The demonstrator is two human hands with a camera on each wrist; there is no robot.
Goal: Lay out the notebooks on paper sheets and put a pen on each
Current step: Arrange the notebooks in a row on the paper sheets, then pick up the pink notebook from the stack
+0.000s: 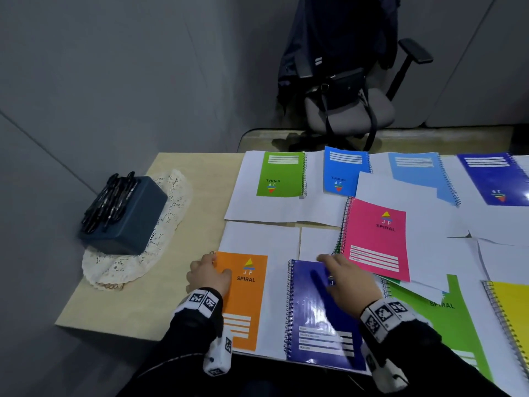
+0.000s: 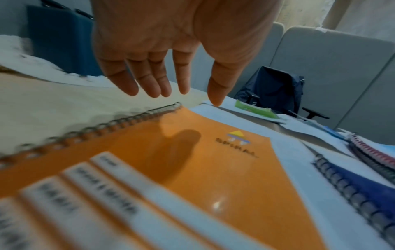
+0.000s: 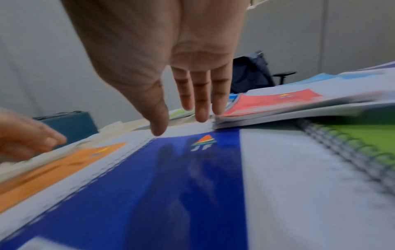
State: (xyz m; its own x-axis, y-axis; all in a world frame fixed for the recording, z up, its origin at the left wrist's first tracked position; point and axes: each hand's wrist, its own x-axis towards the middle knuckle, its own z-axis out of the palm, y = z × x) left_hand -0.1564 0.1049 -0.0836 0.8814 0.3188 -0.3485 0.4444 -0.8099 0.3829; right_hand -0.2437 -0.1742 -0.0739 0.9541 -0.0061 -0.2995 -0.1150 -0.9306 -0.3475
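Over the orange notebook, the left hand is held flat (fingers straight, gripping nothing); right of it, the right hand is spread likewise over the blue notebook.

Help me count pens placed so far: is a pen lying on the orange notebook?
No, the orange notebook has a bare cover, and the pens all sit in the dark box on the left.

The dark-blue spiral notebook's cover is glossy, mirroring light, with a metal wire binding; the orange notebook's cover shines too. White matt paper sheets lie on a pale wood-grain tabletop, beside a white lace cloth doily.
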